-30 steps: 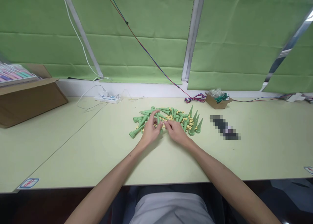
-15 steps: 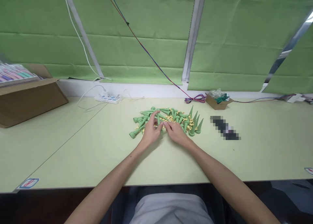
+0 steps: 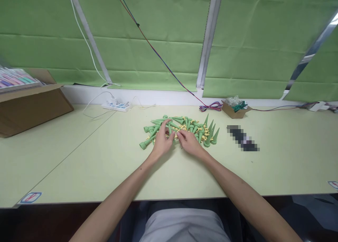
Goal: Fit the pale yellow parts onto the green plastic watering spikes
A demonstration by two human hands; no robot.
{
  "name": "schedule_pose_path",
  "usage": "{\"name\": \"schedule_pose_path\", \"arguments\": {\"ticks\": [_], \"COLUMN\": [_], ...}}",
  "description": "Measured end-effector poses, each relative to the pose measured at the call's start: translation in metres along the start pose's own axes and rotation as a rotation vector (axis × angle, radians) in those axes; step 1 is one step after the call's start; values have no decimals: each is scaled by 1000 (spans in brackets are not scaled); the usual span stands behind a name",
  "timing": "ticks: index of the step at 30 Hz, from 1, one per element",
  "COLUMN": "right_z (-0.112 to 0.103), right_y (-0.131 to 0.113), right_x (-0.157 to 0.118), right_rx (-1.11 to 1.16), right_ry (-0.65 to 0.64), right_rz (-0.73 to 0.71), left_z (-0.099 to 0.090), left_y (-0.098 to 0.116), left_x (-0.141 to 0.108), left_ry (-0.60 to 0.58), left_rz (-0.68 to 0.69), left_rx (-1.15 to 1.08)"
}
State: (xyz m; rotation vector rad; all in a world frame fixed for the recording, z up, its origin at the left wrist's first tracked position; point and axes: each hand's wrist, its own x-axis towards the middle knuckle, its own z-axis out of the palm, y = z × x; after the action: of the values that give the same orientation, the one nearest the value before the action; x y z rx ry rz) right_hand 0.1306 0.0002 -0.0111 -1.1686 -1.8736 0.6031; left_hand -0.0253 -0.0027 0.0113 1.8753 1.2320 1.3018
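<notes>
In the centre of the frame, the left hand [image 3: 163, 140] is partly curled, and between its thumb and fingers it has a green spike [image 3: 170, 128], which points upward. The right hand [image 3: 190, 142] is just beside it, with thumb and fingertips brought close together; whether they have hold of some small piece, I cannot tell. Around and behind both hands, more green cones [image 3: 150, 142] lie mixed with small yellow pieces [image 3: 182, 128] on the worktop [image 3: 105, 171]. At the right end of this pile, several cones stand upright. A small carton [image 3: 230, 112] is placed right of centre, near the wall.
</notes>
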Motion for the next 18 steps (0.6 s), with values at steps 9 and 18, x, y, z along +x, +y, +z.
{"name": "schedule_pose_path", "arguments": {"ticks": [9, 18], "right_z": [1, 0], "right_y": [3, -1], "right_x": [2, 0], "right_rx": [-35, -46], "right_ry": [5, 75], "right_rz": [-25, 47], "left_z": [0, 1], "left_y": [-3, -3], "left_x": [-1, -1], "left_ry": [-47, -12], "left_rz": [29, 32], "left_rx": [6, 42]}}
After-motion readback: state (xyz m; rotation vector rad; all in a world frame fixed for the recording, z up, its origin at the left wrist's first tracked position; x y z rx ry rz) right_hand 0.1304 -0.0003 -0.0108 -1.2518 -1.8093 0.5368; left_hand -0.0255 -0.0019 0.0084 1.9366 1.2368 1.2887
